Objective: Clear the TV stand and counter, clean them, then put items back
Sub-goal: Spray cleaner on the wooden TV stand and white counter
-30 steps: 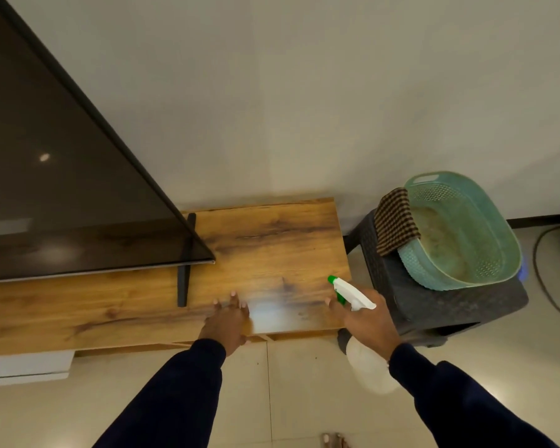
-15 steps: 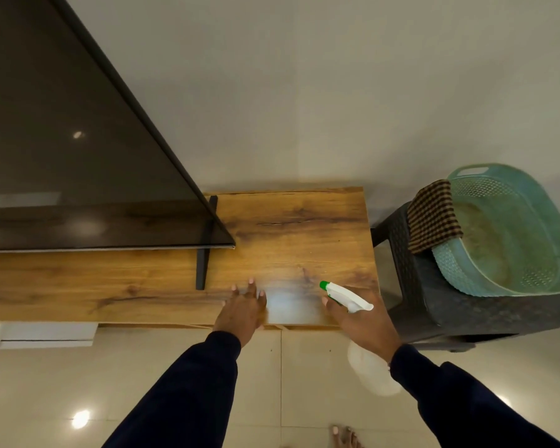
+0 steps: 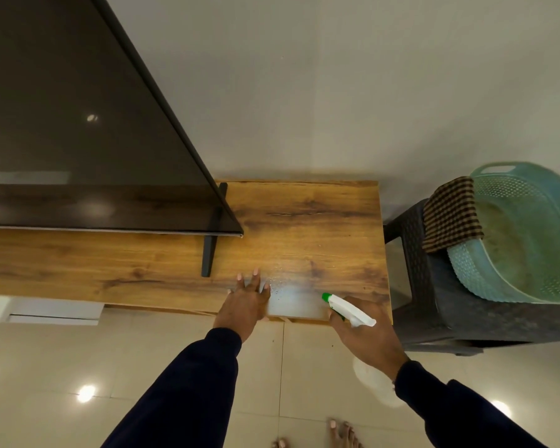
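spray on stand top, right end

since the earlier frame my view has shifted left and closer, and fine droplets [image 3: 277, 287] now show on the wood beside my left hand [image 3: 244, 302], where before i saw only glare. that hand lies flat on the front edge of the tv stand [image 3: 304, 221], fingers straight and slightly spread, holding nothing. my right hand [image 3: 367, 337] grips the spray bottle [image 3: 348, 308] — fingers curled round its neck, green nozzle pointing left over the stand's front right corner, pale body hanging below my wrist. tv [image 3: 78, 124] stands on the left part of the stand, one black foot [image 3: 212, 234] on the wood. just right of the stand: a dark woven stool [image 3: 434, 305] carrying a tilted green basket [image 3: 527, 234], with a checked cloth [image 3: 450, 215] draped over the basket's near rim. my bare toes [image 3: 343, 433] show on the tiled floor — bottom edge.
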